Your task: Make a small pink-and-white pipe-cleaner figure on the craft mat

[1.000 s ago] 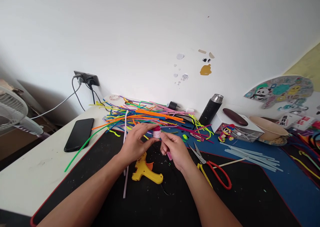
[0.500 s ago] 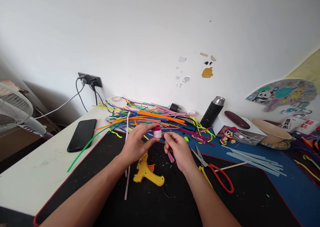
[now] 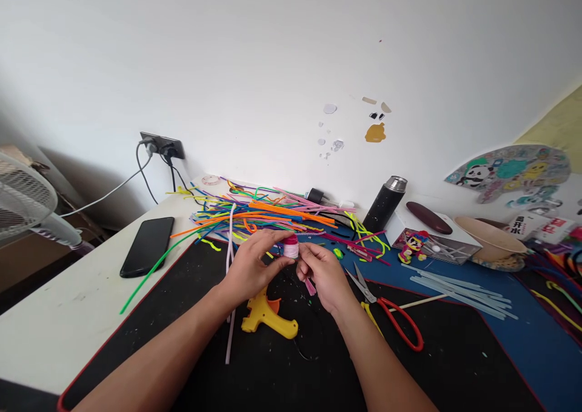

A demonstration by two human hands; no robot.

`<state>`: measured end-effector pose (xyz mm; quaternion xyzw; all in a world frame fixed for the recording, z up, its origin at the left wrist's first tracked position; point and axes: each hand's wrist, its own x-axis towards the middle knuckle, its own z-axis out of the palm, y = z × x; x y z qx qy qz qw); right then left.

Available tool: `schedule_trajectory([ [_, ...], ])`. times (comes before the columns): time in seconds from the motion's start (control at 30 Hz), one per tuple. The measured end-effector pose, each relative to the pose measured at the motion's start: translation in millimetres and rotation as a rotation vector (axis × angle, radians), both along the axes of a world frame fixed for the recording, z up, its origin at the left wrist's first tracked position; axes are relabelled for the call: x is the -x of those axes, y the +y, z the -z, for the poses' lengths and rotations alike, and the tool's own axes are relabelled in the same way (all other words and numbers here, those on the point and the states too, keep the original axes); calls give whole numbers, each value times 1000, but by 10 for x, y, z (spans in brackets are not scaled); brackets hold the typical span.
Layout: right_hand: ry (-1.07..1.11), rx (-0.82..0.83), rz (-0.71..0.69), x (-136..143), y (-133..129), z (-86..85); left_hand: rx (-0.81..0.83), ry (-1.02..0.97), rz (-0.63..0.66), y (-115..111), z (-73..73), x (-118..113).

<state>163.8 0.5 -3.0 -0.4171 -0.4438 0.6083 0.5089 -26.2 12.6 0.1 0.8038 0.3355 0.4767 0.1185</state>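
In the head view, the left hand (image 3: 248, 266) pinches a short, crimson-and-pale-pink wound cylinder (image 3: 291, 249), fingers over its crimson end and thumb beneath the pale one. The cylinder lies at this hand's fingertips, between two and three o'clock from the palm, raised above the black, red-edged mat (image 3: 200, 345). Its axis seems to run from twelve to six; the piece is too stubby to tell whether that is its longer dimension.

The right hand (image 3: 325, 275) curls closed around thin pink fuzzy strips (image 3: 310, 286), their ends poking out towards seven o'clock. From its fingertips the cylinder sits just beside, at ten o'clock; whether they touch is unclear. The yellow plastic glue gun (image 3: 270, 320) lies at seven o'clock from the cylinder.
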Motion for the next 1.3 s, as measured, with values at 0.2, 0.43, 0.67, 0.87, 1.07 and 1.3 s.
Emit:
schedule_trajectory([
  [0.2, 25, 23, 59, 8, -5, -15, -5, -23, -11, 13, 25, 10],
  [0.43, 13, 13, -22, 63, -28, 27, 8, -37, 10, -17, -11, -20],
  [0.67, 14, 29, -31, 36, -25, 16, 144, -170, -22, -9, -9, 13],
  [0.87, 103, 21, 9, 16, -5, -9, 126, -114, -27, -11, -11, 0],
  [1.07, 112, 35, -46, 34, -19, 2, 80, -79, 5, -5, 12, -18],
  [1.3, 147, 64, -95, 35, -22, 46, 61, -44, 10, 1, 25, -11],
])
